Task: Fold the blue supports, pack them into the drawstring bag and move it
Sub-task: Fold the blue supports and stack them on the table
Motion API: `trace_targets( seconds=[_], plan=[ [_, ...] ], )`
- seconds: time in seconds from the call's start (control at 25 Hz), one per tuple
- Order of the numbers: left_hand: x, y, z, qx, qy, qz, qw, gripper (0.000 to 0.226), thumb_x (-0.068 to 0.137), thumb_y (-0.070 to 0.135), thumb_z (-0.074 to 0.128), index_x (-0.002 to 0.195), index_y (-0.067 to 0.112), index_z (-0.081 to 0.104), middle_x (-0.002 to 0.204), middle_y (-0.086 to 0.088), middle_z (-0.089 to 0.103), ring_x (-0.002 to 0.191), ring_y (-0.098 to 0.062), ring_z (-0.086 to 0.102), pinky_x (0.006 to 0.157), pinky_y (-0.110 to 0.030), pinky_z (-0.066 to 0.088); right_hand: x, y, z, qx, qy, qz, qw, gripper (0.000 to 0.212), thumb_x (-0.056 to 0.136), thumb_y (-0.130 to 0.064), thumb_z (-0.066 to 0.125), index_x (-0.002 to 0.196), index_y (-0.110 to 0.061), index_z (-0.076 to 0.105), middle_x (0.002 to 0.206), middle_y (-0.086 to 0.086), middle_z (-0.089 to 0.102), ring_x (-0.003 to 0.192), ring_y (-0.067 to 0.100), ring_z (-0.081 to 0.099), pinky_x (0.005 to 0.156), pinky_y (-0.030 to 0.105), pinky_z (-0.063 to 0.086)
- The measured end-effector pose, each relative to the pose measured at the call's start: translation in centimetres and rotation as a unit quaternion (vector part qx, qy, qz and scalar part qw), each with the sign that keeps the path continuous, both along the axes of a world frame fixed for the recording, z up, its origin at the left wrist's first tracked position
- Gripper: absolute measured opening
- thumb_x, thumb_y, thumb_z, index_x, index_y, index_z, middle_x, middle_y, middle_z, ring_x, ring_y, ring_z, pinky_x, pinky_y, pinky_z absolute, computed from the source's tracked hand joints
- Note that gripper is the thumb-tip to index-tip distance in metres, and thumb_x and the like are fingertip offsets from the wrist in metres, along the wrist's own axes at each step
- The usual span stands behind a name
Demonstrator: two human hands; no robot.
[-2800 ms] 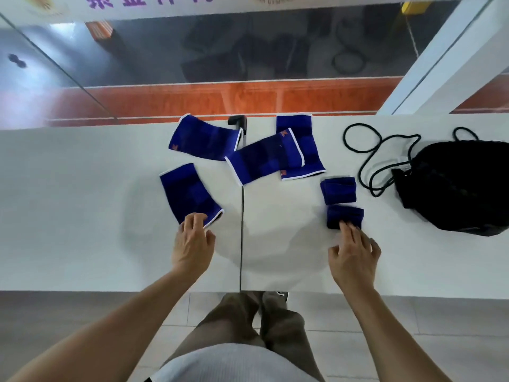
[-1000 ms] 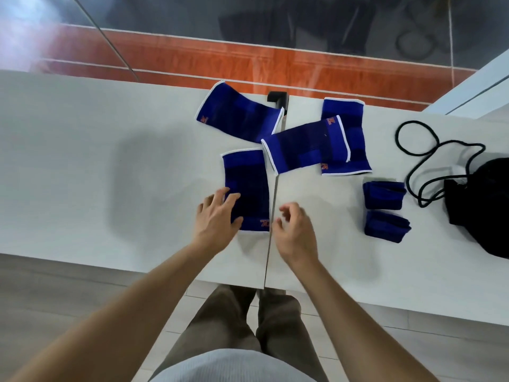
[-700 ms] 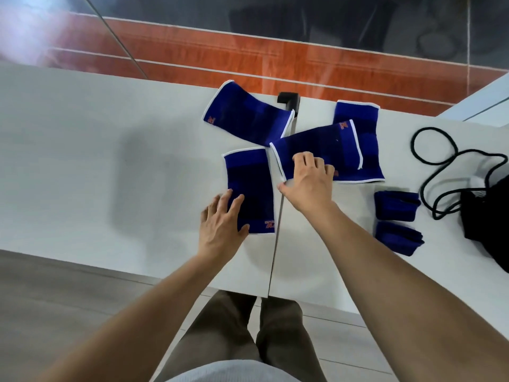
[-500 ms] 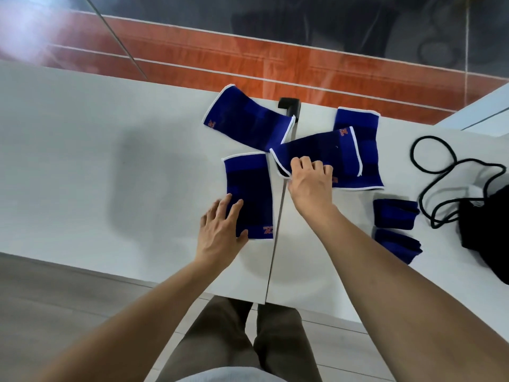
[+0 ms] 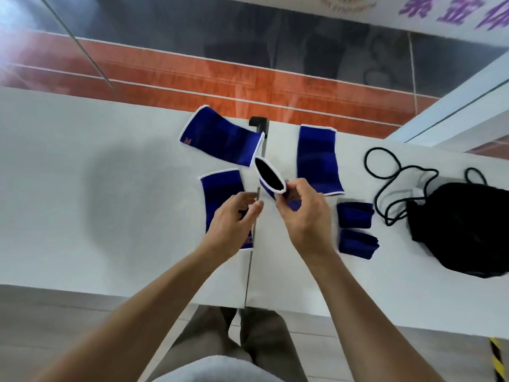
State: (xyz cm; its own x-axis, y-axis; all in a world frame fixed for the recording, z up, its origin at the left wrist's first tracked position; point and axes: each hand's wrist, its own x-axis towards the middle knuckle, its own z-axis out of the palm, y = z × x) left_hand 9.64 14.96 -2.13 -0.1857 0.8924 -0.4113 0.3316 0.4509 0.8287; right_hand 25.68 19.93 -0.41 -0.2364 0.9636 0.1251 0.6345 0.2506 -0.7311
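Blue support held above table, pinched in R hand, open end up, prob. to start fold. L hand loose, empty, just beside. Two folded ones parked near black bag for packing.

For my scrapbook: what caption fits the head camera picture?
Right hand holds a blue support above the table; left hand open beside it.

White tabletop, orange and grey floor, white beam
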Motion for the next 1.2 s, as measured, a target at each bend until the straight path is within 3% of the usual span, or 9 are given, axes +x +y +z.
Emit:
trace_targets(
  seconds=[0.08, 0.16, 0.24, 0.32, 0.4, 0.56, 0.68, 0.96, 1.2],
  plan=[
    [1.4, 1.2, 2.0, -0.013, -0.127, 0.067, 0.990, 0.032, 0.095, 0.044, 0.061, 0.119, 0.023, 0.062, 0.106, 0.006, 0.071, 0.099, -0.011, 0.068, 0.088, -0.032, 0.057, -1.0, -1.9, 0.2, -0.082, 0.002, 0.055, 0.995, 0.013, 0.092, -0.029, 0.069, 0.103, -0.025, 0.063, 0.090, -0.020, 0.067, 0.082, 0.002, 0.064, 0.073, 0.017, 0.053],
    [1.4, 1.4, 2.1, -0.015, -0.079, 0.093, 0.992, 0.022, 0.095, 0.032, 0.064, 0.116, 0.023, 0.062, 0.098, 0.005, 0.071, 0.092, -0.014, 0.069, 0.080, -0.030, 0.059, -1.0, -3.7, -0.1, -0.160, 0.031, 0.094, 0.982, 0.014, 0.092, -0.018, 0.065, 0.102, -0.027, 0.063, 0.092, -0.024, 0.065, 0.088, -0.002, 0.063, 0.074, 0.013, 0.052],
    [0.1, 1.0, 1.7, -0.019, -0.042, 0.066, 0.997, 0.012, 0.097, 0.020, 0.059, 0.106, 0.024, 0.066, 0.090, 0.005, 0.071, 0.087, -0.019, 0.068, 0.077, -0.033, 0.058, -0.1, -4.5, -0.8, -0.167, 0.065, 0.017, 0.984, 0.021, 0.090, -0.013, 0.063, 0.106, -0.027, 0.061, 0.101, -0.017, 0.066, 0.099, 0.003, 0.062, 0.080, 0.018, 0.054],
    [-1.6, 0.6, 1.6, -0.029, -0.094, 0.021, 0.995, 0.016, 0.099, 0.015, 0.059, 0.107, 0.025, 0.068, 0.092, 0.004, 0.073, 0.091, -0.020, 0.070, 0.081, -0.038, 0.061, 0.9, -4.2, -1.5, -0.177, 0.079, -0.058, 0.979, 0.040, 0.086, -0.011, 0.065, 0.120, -0.030, 0.053, 0.119, -0.014, 0.061, 0.114, 0.004, 0.056, 0.090, 0.018, 0.049],
    [-2.8, 0.1, 2.4, -0.036, -0.148, -0.022, 0.988, 0.021, 0.098, 0.013, 0.061, 0.113, 0.025, 0.069, 0.100, 0.003, 0.074, 0.097, -0.020, 0.071, 0.081, -0.038, 0.062, 1.0, -3.7, -2.0, -0.279, 0.137, -0.019, 0.950, 0.054, 0.086, -0.003, 0.062, 0.131, -0.030, 0.049, 0.133, -0.015, 0.056, 0.125, 0.001, 0.050, 0.098, 0.020, 0.047],
    [-5.6, 0.9, 2.5, 0.001, -0.145, 0.057, 0.988, 0.027, 0.094, 0.009, 0.067, 0.114, 0.027, 0.073, 0.106, 0.001, 0.075, 0.099, -0.022, 0.073, 0.078, -0.040, 0.062, -0.6, -4.0, -3.0, -0.424, 0.216, 0.006, 0.880, 0.028, 0.091, 0.004, 0.057, 0.111, -0.014, 0.066, 0.104, -0.002, 0.074, 0.098, 0.012, 0.069, 0.075, 0.023, 0.057],
    [-7.6, 3.1, 1.3, -0.010, -0.095, 0.138, 0.986, 0.022, 0.093, 0.011, 0.068, 0.102, 0.030, 0.072, 0.100, 0.001, 0.075, 0.091, -0.019, 0.073, 0.077, -0.039, 0.063, -1.3, -4.9, -4.5, -0.480, 0.251, -0.023, 0.840, 0.014, 0.098, -0.007, 0.056, 0.107, -0.010, 0.066, 0.101, 0.004, 0.074, 0.093, 0.018, 0.070, 0.073, 0.027, 0.058],
    [-10.0, 6.8, -3.3, 0.007, 0.048, 0.049, 0.998, 0.042, 0.094, -0.002, 0.057, 0.083, 0.038, 0.065, 0.086, 0.014, 0.068, 0.082, -0.008, 0.066, 0.072, -0.022, 0.055, -3.6, -5.4, -7.9, -0.442, 0.178, -0.105, 0.873, 0.006, 0.096, -0.018, 0.064, 0.101, -0.020, 0.062, 0.097, 0.003, 0.073, 0.088, 0.018, 0.070, 0.073, 0.031, 0.062],
    [-10.2, 7.6, -6.2, 0.010, 0.148, -0.018, 0.989, 0.021, 0.092, 0.008, 0.062, 0.097, 0.025, 0.073, 0.094, 0.006, 0.072, 0.088, -0.012, 0.064, 0.080, -0.028, 0.053, -3.6, -6.4, -10.2, -0.408, 0.085, -0.111, 0.902, 0.016, 0.099, -0.030, 0.058, 0.106, -0.018, 0.066, 0.097, -0.004, 0.071, 0.091, 0.013, 0.067, 0.080, 0.028, 0.057]
  ],
)
